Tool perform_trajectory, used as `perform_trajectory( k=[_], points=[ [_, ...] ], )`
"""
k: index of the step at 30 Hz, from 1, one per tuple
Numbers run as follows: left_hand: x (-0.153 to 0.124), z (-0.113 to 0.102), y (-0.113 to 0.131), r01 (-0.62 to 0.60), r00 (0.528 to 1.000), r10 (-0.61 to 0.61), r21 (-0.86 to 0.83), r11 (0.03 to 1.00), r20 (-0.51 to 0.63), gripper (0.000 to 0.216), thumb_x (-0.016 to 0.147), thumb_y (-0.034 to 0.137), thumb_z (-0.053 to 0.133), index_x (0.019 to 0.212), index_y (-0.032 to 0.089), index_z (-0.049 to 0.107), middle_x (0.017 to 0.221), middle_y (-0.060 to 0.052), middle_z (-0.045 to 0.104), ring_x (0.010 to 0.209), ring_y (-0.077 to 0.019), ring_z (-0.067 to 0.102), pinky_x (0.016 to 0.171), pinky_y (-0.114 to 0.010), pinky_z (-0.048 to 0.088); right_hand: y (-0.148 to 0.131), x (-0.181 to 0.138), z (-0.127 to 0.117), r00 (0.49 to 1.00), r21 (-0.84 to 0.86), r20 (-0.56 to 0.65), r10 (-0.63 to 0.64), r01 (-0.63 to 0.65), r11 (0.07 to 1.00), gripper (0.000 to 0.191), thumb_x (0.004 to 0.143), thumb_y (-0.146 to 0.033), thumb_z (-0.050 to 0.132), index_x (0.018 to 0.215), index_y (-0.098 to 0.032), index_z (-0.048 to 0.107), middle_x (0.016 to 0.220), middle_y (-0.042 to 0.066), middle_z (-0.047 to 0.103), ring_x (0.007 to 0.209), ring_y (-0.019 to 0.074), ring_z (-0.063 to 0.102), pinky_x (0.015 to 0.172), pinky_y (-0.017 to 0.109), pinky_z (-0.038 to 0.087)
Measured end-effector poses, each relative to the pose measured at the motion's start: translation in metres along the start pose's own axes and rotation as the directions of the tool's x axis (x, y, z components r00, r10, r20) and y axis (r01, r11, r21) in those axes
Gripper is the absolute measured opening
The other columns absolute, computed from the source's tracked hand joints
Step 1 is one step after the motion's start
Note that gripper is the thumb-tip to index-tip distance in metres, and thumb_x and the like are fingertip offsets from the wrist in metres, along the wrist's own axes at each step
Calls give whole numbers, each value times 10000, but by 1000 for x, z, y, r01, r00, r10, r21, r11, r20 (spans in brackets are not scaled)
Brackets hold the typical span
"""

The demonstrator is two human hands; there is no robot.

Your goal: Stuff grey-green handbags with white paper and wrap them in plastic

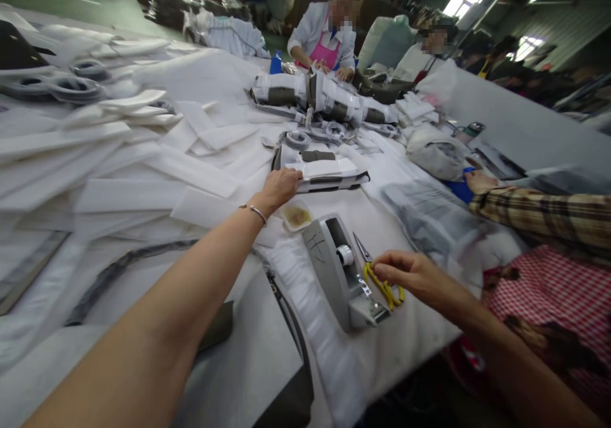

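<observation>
My left hand (pixel 280 186) reaches far forward and its curled fingers grip the near edge of a wrapped grey part covered in white foam sheet (pixel 324 172). A thin bracelet sits on that wrist. My right hand (pixel 410 275) hovers low on the right, fingers pinched on the yellow-handled scissors (pixel 382 283) that lie beside a grey tape dispenser (pixel 341 272). A small dish with brownish stuff (pixel 296 216) rests between my two hands.
White foam strips (pixel 143 160) cover the table's left side, with tape rolls (pixel 62 87) at far left. A neighbour's plaid-sleeved arm (pixel 539 214) reaches in from the right. Two people work at the far end near more wrapped parts (pixel 329 100).
</observation>
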State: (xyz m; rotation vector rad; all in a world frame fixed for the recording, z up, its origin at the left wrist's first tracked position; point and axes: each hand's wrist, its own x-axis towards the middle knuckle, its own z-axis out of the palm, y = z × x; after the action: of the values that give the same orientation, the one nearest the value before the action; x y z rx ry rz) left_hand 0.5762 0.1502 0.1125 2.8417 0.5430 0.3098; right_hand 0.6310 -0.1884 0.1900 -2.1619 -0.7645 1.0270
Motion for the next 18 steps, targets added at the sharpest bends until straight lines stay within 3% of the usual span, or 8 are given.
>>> perform_trajectory(
  k=[4,11,15,18],
  points=[
    [-1,-2,2,14,1000,-14,5,1000,-5,305,982,317,416,1115,218,672,1115,-86,690,1034,-238,637,866,-334,491,27,-18,21,993,204,71,97,-109,973,501,697,-645,722,833,-163,722,772,36,681,716,175,579,675,296,430],
    [-4,-4,4,15,1000,-15,18,1000,-16,298,981,302,421,1123,229,672,1131,-67,699,1041,-219,642,852,-299,489,11,-25,45,985,397,-108,134,-81,914,417,633,-548,800,747,-161,694,705,14,643,672,152,525,666,287,399],
    [-4,-3,4,15,1000,-15,17,1000,-25,287,977,300,435,1123,229,672,1142,-61,700,1040,-213,642,853,-289,485,-2,-48,45,979,354,-197,54,20,935,391,708,-573,724,723,-190,649,728,25,638,721,178,548,724,305,426],
    [-4,-1,3,15,999,-15,15,1000,-32,290,981,304,434,1142,232,665,1161,-59,694,1059,-210,632,877,-290,477,0,-71,42,970,277,-241,21,48,960,371,804,-573,624,707,-216,590,676,4,556,696,174,518,711,302,429]
  ],
)
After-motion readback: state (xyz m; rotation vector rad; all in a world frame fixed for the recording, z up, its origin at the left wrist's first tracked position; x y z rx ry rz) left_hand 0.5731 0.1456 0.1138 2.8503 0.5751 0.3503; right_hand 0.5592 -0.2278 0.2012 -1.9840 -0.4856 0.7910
